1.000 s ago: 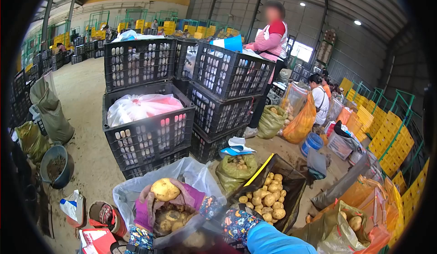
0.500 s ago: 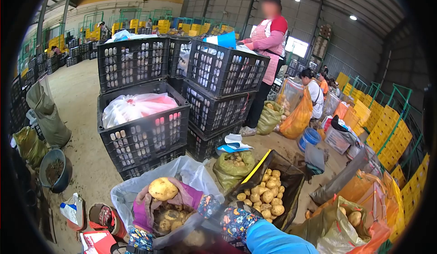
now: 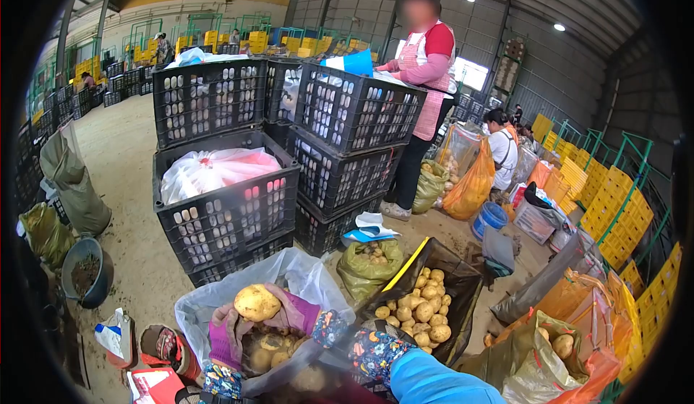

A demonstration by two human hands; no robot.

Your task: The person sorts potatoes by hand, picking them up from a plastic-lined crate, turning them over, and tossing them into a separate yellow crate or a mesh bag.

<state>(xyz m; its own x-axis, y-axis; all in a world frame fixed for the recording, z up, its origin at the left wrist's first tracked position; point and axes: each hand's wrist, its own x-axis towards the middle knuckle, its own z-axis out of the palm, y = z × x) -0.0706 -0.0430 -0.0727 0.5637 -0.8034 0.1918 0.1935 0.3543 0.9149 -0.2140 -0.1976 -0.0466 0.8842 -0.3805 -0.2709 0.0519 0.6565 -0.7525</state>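
At 7 o'clock, my left hand (image 3: 225,337) and right hand (image 3: 303,313) pinch one potato (image 3: 257,303) between them, over the plastic bag (image 3: 307,277) (other potatoes (image 3: 272,351) lie inside); this looks like a holding step, calling for even pressure.

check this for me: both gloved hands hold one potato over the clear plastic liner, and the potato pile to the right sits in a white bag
The bag around the potato pile is black, not white, as the head view shows. The left hand and right hand do hold one potato over the clear plastic liner.
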